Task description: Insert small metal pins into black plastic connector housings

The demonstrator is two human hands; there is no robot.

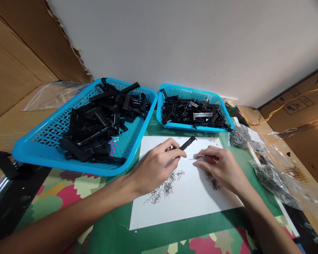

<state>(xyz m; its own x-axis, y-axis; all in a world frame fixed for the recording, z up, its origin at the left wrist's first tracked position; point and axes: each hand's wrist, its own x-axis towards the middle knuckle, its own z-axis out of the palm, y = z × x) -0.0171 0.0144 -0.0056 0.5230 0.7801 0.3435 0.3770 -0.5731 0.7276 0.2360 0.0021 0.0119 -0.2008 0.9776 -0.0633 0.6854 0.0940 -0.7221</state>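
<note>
My left hand point(161, 162) is closed around a narrow black plastic part point(188, 142), whose far end sticks out up and to the right. A short gap to the right, my right hand point(219, 164) has its thumb and forefinger pinched together; a thin sliver shows at the tips, too small to name. Both hands hover over a white sheet of paper point(172, 208). Beneath my left hand lies a loose pile of small bent metal wires point(165, 188). A smaller heap of similar wires point(214, 181) sits under my right hand, partly covered by it.
A large blue basket point(69, 168) of black parts stands at the left, and a smaller blue basket point(193, 127) of black parts at the back. Plastic bags of small metal pieces point(271, 180) lie right. A white wall point(175, 38) rises behind; cardboard point(16, 49) is left.
</note>
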